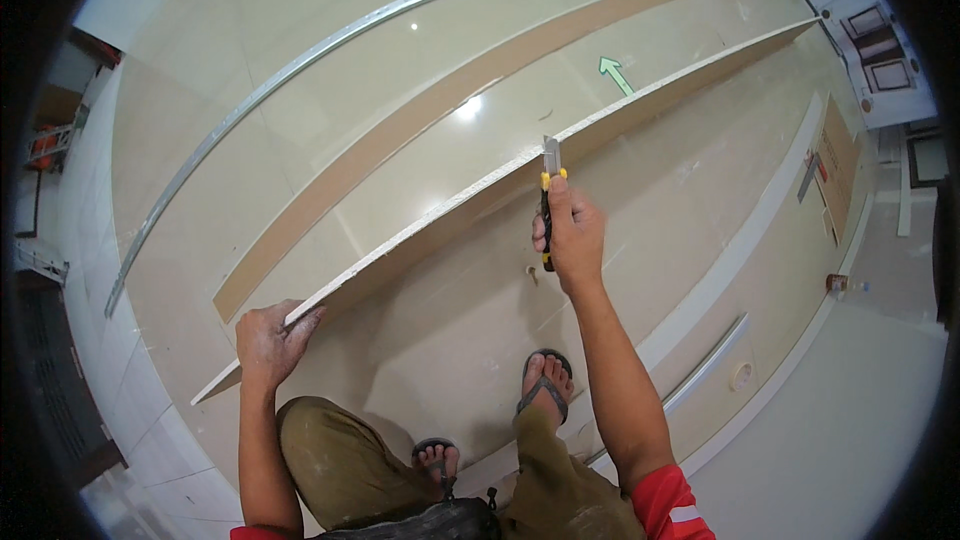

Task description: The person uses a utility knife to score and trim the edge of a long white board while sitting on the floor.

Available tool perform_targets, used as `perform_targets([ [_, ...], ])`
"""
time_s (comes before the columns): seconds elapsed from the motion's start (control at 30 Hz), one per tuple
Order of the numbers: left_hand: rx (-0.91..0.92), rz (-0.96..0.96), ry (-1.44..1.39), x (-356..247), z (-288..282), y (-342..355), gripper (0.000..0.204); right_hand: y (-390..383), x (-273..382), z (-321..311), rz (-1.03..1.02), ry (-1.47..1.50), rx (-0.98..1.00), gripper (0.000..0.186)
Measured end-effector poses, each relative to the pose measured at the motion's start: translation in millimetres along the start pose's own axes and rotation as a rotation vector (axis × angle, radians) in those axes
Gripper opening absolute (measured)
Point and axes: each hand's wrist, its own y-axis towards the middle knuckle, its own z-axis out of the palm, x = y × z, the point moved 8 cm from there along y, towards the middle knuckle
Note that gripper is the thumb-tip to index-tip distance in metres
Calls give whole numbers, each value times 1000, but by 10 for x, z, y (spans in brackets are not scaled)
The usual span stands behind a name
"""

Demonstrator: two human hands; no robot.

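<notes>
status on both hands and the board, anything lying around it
Left hand gripping board near its left end. Right hand holding utility knife, blade at board's upper edge. Brown strip and metal rail on floor beyond.

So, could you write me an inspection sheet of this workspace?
Surface: glossy beige floor; a green arrow shows on it.
Job's things: long thin board, standing on edge; black-and-yellow utility knife, blade out, at the board's upper edge, contact unclear.
Clutter: tan strip and metal strip lying beyond the board; cardboard, a small brown container and apparently a tape roll on the right.
Hands: left hand grips the board near its left end; right hand grips the knife.
Cables: nothing seen that is clearly one.
Surroundings: white panelled units, upper right.
</notes>
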Motion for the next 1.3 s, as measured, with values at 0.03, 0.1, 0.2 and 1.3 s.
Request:
perform_targets([
  [0.03,-3,-3,0,-9,-18,-1,29,-37,3,2,-2,0,3,54],
  [0.1,10,-34,-19,4,-14,-2,29,-101,-70,17,50,33,38,53],
  [0.2,24,3,-27,-12,7,-7,28,-98,-121,-44,62,44,22,52],
  [1.3,19,-14,-29,9,27,3,30,-174,-253,118,43,24,70,48],
])
